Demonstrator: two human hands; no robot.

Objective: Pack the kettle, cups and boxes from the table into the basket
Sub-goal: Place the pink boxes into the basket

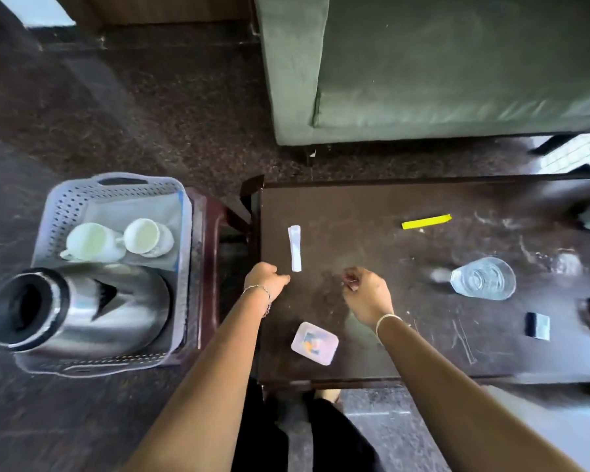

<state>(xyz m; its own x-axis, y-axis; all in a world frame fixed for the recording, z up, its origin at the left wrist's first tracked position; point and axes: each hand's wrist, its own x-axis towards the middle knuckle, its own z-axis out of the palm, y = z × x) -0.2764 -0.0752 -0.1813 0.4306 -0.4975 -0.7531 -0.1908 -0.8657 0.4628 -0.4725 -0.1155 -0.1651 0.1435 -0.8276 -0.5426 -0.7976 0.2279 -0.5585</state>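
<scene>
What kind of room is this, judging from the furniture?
Probably a living room or a hotel lounge: a green sofa stands behind a low dark table, and a kettle with two white cups sits in a basket beside it.

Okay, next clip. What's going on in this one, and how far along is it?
A person is packing things from a dark table into a grey basket to its left. The kettle and two white cups are already in the basket. Both hands hover over the table: the left hand sits just below a white sachet, the right hand is curled, its grip unclear. A small plastic box, a glass and a yellow sachet remain out.
</scene>
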